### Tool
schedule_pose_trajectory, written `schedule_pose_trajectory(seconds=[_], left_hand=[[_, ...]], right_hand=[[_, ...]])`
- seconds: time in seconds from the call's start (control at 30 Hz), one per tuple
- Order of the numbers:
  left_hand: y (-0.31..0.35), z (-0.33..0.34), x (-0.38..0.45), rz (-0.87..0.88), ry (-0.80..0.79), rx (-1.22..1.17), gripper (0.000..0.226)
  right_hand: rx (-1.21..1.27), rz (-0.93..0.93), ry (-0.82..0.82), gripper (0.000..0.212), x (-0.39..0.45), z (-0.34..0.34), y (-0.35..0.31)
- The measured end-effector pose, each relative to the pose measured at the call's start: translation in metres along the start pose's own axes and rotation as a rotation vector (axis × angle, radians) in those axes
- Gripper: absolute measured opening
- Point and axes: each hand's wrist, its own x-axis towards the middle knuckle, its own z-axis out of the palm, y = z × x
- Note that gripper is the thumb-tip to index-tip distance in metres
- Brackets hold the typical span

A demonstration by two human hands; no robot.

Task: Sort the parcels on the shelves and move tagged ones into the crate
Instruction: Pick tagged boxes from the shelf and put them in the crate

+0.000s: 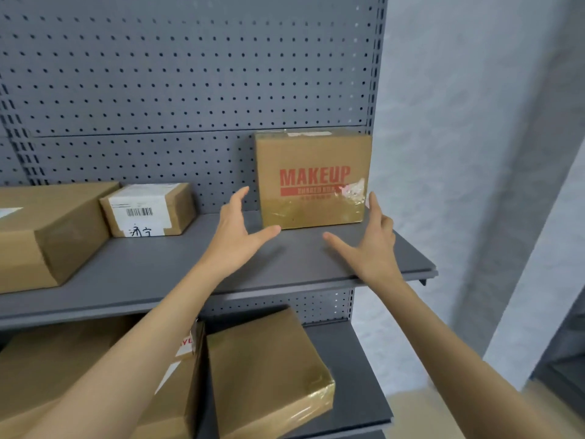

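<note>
A brown cardboard box printed MAKEUP in red (311, 179) stands upright at the right end of the grey upper shelf (152, 264), against the pegboard back. My left hand (235, 236) is spread open just left of the box and in front of it. My right hand (368, 245) is spread open at the box's lower right corner. Neither hand holds the box. A small box with a white barcode label (147, 209) and a large plain brown box (47, 232) sit further left on the same shelf. No crate is in view.
The lower shelf (357, 384) carries a taped brown parcel (269, 372) and other boxes (63, 369) partly hidden by my left arm. A grey pegboard (190, 74) backs the shelves. A white wall (459, 153) lies to the right, and the shelf ends there.
</note>
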Motion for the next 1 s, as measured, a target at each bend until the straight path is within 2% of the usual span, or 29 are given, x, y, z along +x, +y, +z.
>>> schedule_pose_trajectory(seconds=[0.23, 0.33, 0.4, 0.5, 0.6, 0.83, 0.93, 1.0], left_hand=[[-0.001, 0.002, 0.085, -0.061, -0.009, -0.164, 0.108], [-0.002, -0.005, 0.111, -0.104, -0.057, -0.242, 0.117], [-0.006, -0.008, 0.123, -0.156, -0.158, -0.256, 0.121], [-0.018, -0.006, 0.131, -0.197, -0.378, -0.220, 0.129], [-0.026, 0.000, 0.134, -0.170, -0.440, -0.173, 0.132], [-0.017, -0.003, 0.126, -0.115, -0.340, -0.218, 0.103], [-0.005, -0.014, 0.118, -0.138, -0.249, -0.242, 0.084], [0.006, -0.023, 0.110, -0.152, -0.227, -0.278, 0.079]], right_hand=[[0.032, 0.016, 0.044, 0.108, 0.085, 0.009, 0.000], [0.162, 0.086, 0.037, 0.113, 0.123, 0.014, 0.000], [0.318, 0.125, -0.018, 0.109, 0.137, 0.017, 0.006], [0.416, 0.123, -0.073, 0.103, 0.142, 0.018, 0.020], [0.458, 0.138, -0.097, 0.101, 0.145, 0.019, 0.030], [0.455, 0.164, -0.043, 0.084, 0.137, 0.015, 0.023], [0.493, 0.156, -0.013, 0.070, 0.134, 0.002, 0.007], [0.514, 0.116, 0.003, 0.057, 0.131, -0.010, -0.006]])
